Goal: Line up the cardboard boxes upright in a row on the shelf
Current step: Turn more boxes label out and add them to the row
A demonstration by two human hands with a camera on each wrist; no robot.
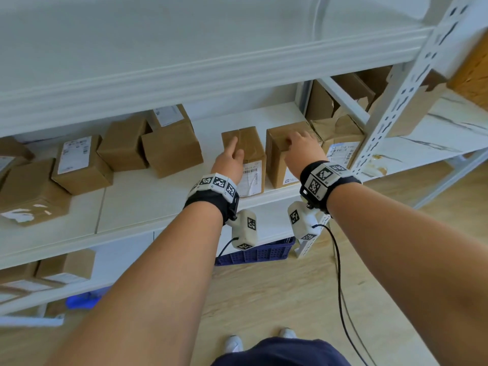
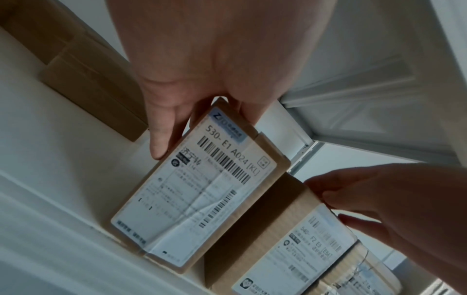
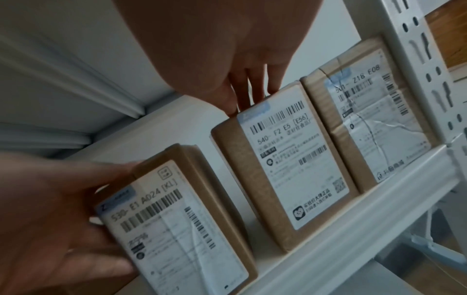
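Three brown cardboard boxes with white labels stand upright at the right end of the white shelf [image 1: 148,204]. My left hand [image 1: 232,157] grips the top of the leftmost one, the box labelled 530 [image 2: 202,189], thumb [image 2: 159,139] down its left side. A narrow gap separates it from the box labelled 540 [image 3: 290,169], and my right hand [image 1: 301,146] holds that box's top with curled fingers [image 3: 252,95]. The third, crumpled box [image 3: 374,129] stands against the 540 box by the shelf post.
Several more boxes [image 1: 171,151] lie tilted and scattered on the left part of the shelf. The perforated white post [image 1: 390,109] bounds the right end, and the upper shelf [image 1: 184,75] hangs low overhead. A blue crate [image 1: 264,253] sits below.
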